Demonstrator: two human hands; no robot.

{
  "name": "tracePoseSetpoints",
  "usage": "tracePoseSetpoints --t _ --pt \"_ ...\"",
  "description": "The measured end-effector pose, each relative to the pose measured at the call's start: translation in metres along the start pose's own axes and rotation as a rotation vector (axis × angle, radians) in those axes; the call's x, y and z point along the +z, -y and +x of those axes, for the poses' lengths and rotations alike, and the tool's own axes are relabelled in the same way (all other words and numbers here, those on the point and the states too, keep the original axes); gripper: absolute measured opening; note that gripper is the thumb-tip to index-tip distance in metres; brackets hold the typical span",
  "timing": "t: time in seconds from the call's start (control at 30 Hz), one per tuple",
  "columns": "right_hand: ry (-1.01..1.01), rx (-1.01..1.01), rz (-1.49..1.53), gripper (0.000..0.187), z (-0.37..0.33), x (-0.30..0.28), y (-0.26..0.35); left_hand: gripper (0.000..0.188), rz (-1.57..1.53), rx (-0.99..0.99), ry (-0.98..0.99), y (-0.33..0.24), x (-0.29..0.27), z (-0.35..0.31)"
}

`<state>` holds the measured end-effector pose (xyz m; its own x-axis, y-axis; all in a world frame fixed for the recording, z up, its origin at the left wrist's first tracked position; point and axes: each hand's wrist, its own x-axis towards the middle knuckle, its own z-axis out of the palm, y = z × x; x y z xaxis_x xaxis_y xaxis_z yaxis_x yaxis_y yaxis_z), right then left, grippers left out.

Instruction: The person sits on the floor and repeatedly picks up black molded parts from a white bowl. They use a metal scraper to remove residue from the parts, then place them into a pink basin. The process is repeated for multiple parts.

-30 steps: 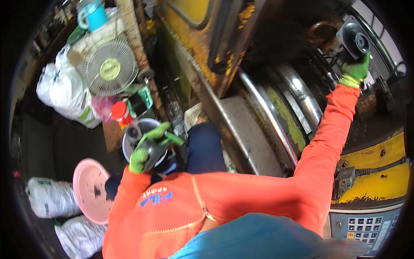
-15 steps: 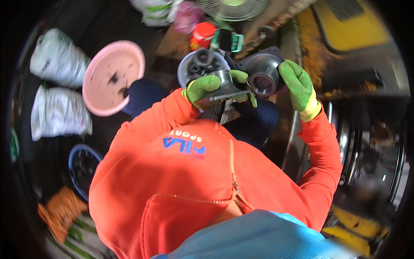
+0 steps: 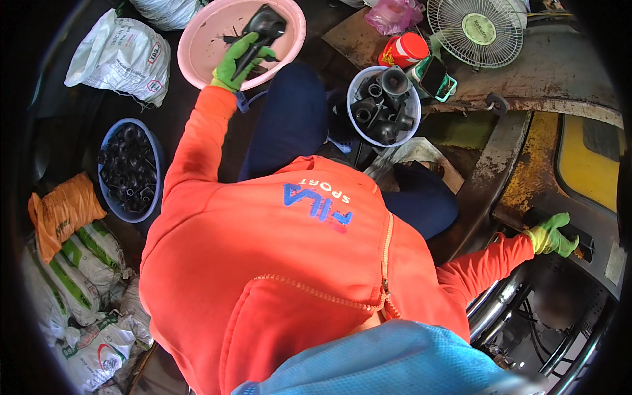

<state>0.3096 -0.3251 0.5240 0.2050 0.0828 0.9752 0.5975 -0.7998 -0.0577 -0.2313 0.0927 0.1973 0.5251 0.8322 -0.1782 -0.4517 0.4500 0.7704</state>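
Left hand point(image 3: 236, 62): fingers closed round the narrow end of a black flared part point(image 3: 264, 25), its wide end beyond them, over the pink basin point(image 3: 204, 39). Right hand point(image 3: 555, 236) at the machine door point(image 3: 526, 174); can't tell if fingers grip. Looks mid-batch: many parts piled, this one not yet released. Right of left fingers, pale blue tub point(image 3: 417, 108) with larger black pieces; below-left, blue basket point(image 3: 158, 161) full of small ones.

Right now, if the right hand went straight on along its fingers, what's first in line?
Probably the machine's grey panel, around the dark slot beside the right hand. Depth is unclear; they may be touching.
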Motion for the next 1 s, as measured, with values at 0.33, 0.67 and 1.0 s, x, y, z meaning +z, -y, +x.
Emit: tracePoseSetpoints --t 0.33,0.67,1.0 --pt "0.192 0.788 0.936 0.025 -0.002 0.032 -0.021 0.031 0.265 -0.157 -0.674 0.025 -0.033 0.047" --pt "0.035 0.802 0.831 0.035 -0.025 -0.023 0.005 0.029 -0.133 0.133 0.231 0.006 0.117 0.046" --pt "-0.554 -0.112 -0.324 0.035 -0.059 -0.109 0.029 0.049 0.118 -0.533 0.594 0.183 0.175 -0.006"
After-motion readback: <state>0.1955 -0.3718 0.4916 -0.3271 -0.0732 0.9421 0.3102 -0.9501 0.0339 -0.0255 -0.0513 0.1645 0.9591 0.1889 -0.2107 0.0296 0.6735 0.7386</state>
